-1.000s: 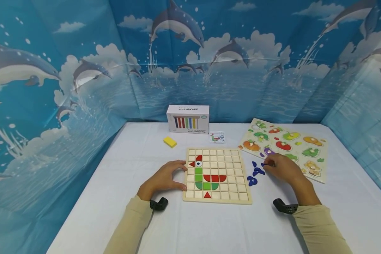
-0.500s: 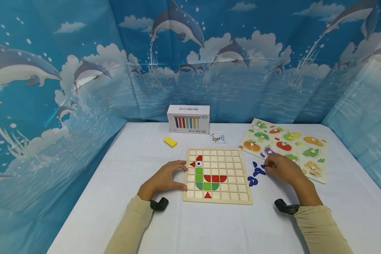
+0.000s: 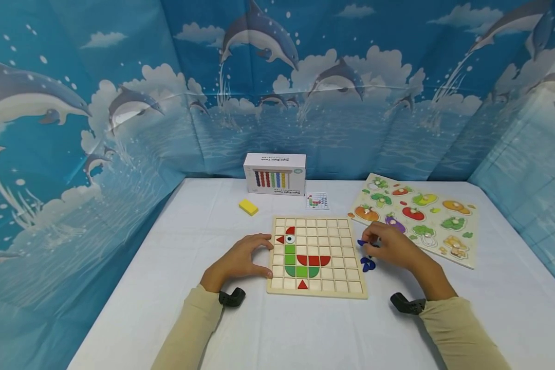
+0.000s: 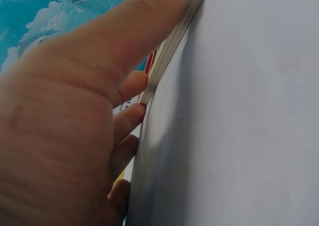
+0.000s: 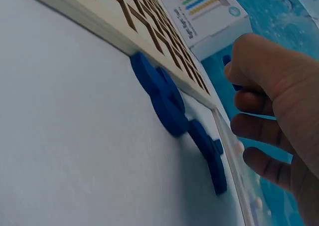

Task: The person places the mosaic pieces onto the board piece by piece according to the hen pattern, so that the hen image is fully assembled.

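In the head view my left hand (image 3: pixel 240 257) rests against the left edge of the wooden grid board (image 3: pixel 316 294). Its thumb and fingertips touch the rim in the left wrist view, spread along that side. Red, green and white pieces lie in the board's squares, forming a bird-like figure. My right hand (image 3: pixel 390 246) pinches a dark blue puzzle piece (image 3: pixel 362 242) between thumb and index finger, just off the board's right edge. Below the hand lie several other blue pieces (image 3: pixel 367 264) on the cloth; in the right wrist view the blue pieces (image 5: pixel 169 113) run beside the board.
A vegetable puzzle board (image 3: pixel 448 241) lies at the right. Behind the grid board stand a white box (image 3: pixel 276 177) and a small picture card (image 3: pixel 317 200). A yellow block (image 3: pixel 248 207) lies at the back left. Dolphin-printed curtains (image 3: pixel 287 123) border the white table (image 3: pixel 185 226).
My right hand has moved left from the edge of the vegetable puzzle toward the grid board, carrying the blue piece. My left hand has stayed at the board's left edge.
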Demonstrator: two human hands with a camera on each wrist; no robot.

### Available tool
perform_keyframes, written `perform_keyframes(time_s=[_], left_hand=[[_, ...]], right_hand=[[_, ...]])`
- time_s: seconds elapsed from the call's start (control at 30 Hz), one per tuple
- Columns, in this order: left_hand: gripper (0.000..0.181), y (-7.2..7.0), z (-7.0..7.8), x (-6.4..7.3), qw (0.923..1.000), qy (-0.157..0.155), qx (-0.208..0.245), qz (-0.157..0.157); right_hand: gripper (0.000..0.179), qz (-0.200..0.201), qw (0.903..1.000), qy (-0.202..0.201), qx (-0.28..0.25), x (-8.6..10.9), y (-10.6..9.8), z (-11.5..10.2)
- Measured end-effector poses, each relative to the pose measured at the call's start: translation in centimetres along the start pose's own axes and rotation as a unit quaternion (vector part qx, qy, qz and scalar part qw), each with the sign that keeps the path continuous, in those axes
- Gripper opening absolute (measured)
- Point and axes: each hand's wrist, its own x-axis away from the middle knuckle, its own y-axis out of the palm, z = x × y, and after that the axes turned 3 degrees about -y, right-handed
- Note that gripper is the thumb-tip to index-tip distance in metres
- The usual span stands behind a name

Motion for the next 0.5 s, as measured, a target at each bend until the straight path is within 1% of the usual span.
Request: perform_keyframes(time_s=[0.07,0.13,0.23,0.33,0.5], left_hand=[[0.069,0.0,0.1,0.0,1.0,0.0,0.001,0.001],[0.069,-0.1,0.1,0.1,1.0,0.001,0.005,0.001],[0.069,0.0,0.2,0.1,1.0,0.003,0.006,-0.002],[0.068,0.0,0.2,0.2,1.0,0.003,0.003,-0.004],[0.069,-0.1,0.3,0.2,1.0,0.001,0.004,-0.002]], right_hand=[[0.018,-0.014,0.9996,-0.024,-0.005,-0.7,0.3,-0.9],[0.019,-0.029,0.9988,-0.039,-0.001,-1.3,0.7,-1.7],[0.019,-0.05,0.9975,-0.05,0.006,-2.1,1.2,-2.6],[0.018,-0.062,0.9959,-0.065,0.01,-2.8,1.8,-3.3],[0.017,-0.079,0.9933,-0.084,0.007,-4.0,2.9,-3.7]])
